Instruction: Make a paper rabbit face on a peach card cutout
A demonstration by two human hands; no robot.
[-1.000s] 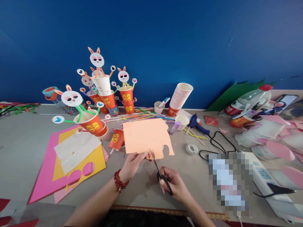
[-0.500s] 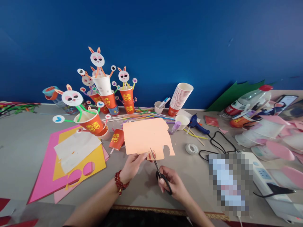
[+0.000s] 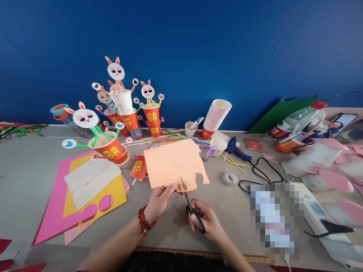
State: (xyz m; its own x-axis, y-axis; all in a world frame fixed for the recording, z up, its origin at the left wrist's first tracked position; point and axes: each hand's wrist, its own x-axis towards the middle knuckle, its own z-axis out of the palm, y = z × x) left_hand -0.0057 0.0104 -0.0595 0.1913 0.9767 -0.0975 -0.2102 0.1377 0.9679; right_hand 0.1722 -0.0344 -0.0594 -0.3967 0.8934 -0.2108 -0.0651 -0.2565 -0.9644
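Observation:
Between thumb and fingers, my left hand [image 3: 161, 200] pinches the lower edge of a peach-coloured sheet of paper [image 3: 172, 162]. Two small red ear shapes are drawn near that edge, and a ragged notch marks the sheet's right side. My right hand [image 3: 205, 221] grips black-handled scissors [image 3: 186, 198], fingers in the loops. The scissor blades lie at the two drawn ears, pointing away from me. A red paper cup [image 3: 138, 168] lies tipped over just left of the sheet.
Paper-cup rabbits [image 3: 104, 145] stand at the left behind coloured paper sheets [image 3: 53, 204]. Farther back are a stack of cups [image 3: 216, 119] and loose coloured sticks [image 3: 170, 134]. A blue glue gun [image 3: 238, 150], a tape roll [image 3: 230, 178] and a power strip [image 3: 317, 211] sit at the right.
The peach sheet has turned slightly, its left side coming a little lower and its right side higher. Both hands keep their grip in nearly the same place.

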